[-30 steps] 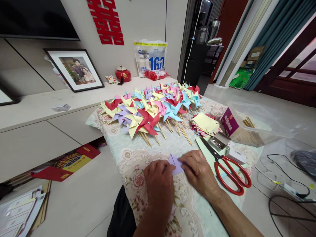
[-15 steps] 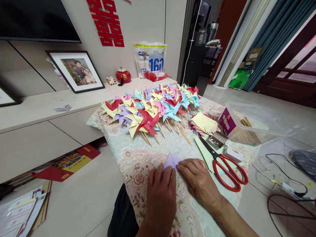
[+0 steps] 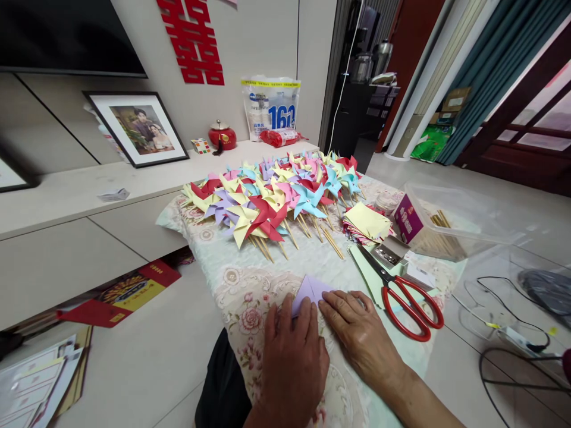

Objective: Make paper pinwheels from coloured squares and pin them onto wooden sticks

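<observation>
A purple sheet of paper [image 3: 308, 290] with crease lines lies on the flowered tablecloth, its far corner pointing away from me. My left hand [image 3: 292, 351] rests palm down with fingers spread, the fingertips pressing the sheet's near left part. On its right edge lie the outstretched fingers of my right hand [image 3: 363, 333], also palm down. The fingers cover the near part of the sheet. To the right of my right hand are red-handled scissors [image 3: 410, 303], resting on pale green paper sheets [image 3: 366, 270].
Many paper pinwheels [image 3: 267, 217] on sticks fill the table's far side. A stack of coloured paper squares [image 3: 368, 221], a small box of metal fasteners [image 3: 387, 254] and a clear plastic bin [image 3: 464, 223] with sticks stand at right. Cables [image 3: 513, 300] lie on the floor.
My left hand has turned slightly, with its thumb side now showing further right. The right hand has shifted slightly, still on the paper. The sheet lies nearly where it was.
</observation>
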`<action>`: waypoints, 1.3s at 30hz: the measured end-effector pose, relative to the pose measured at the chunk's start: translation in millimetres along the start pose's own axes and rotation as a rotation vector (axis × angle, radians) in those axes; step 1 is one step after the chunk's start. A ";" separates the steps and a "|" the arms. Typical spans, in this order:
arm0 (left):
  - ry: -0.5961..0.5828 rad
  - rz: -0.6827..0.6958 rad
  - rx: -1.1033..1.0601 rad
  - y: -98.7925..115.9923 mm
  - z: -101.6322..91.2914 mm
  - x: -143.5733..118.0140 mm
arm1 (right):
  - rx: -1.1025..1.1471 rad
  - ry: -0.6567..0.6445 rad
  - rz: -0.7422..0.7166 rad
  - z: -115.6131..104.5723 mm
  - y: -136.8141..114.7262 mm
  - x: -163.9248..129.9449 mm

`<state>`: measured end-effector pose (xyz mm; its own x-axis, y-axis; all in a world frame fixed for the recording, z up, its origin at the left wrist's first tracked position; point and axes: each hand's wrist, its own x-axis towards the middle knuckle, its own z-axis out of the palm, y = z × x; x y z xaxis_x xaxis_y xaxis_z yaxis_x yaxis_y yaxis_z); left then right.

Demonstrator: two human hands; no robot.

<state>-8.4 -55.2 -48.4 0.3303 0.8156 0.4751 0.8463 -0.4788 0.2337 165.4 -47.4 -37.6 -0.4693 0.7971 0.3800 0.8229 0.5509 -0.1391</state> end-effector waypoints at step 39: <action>0.030 -0.467 -0.800 -4.6 -12.5 5.3 | 1.253 0.194 0.719 10.0 12.7 38.0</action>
<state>-15.7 -52.7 -36.4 0.0080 0.9789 0.2040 0.3466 -0.1941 0.9177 154.9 -7.7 -34.1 0.0479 0.9988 -0.0138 -0.0037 -0.0136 -0.9999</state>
